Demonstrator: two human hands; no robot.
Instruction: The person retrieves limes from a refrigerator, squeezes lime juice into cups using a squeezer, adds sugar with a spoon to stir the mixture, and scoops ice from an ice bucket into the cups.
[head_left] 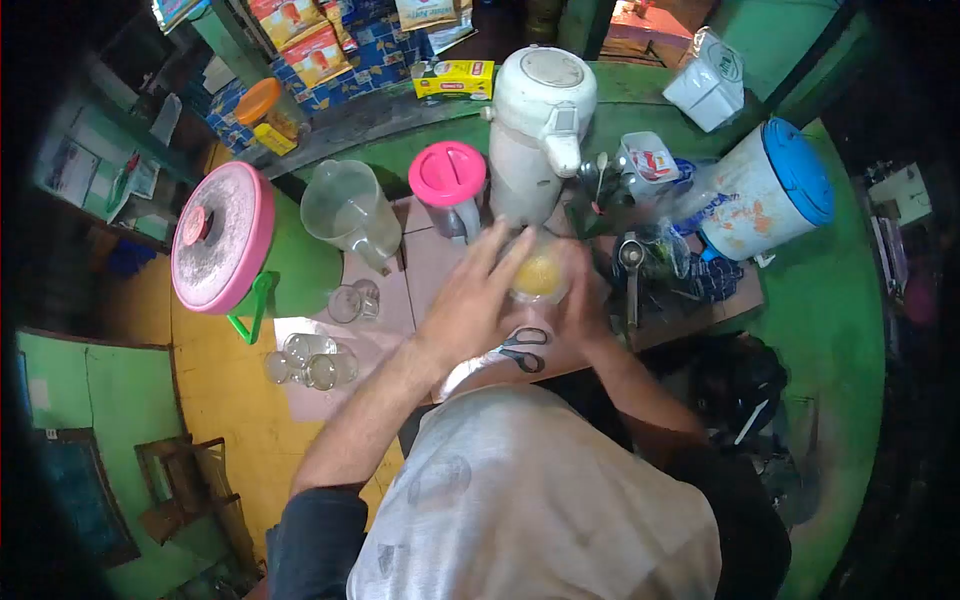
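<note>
A clear container [540,272] with yellow contents stands between my two hands, in front of the white pump flask. My left hand [470,300] is against its left side, with the fingers stretched along and over the rim. On the opposite side, my right hand [582,305] curves around it, somewhat blurred and with its fingertips partly hidden. Dark-handled scissors [525,350] lie just below the container, close to the counter's near edge. Behind my left hand is a clear jug with a pink lid [447,175].
Around the counter stand a pump flask [525,150], a clear pitcher [350,210], a green drum with a pink lid [222,240], and a white drink cooler with a blue lid [760,190]. Several glasses [320,370] stand at left. A metal squeezer [631,260] lies at right.
</note>
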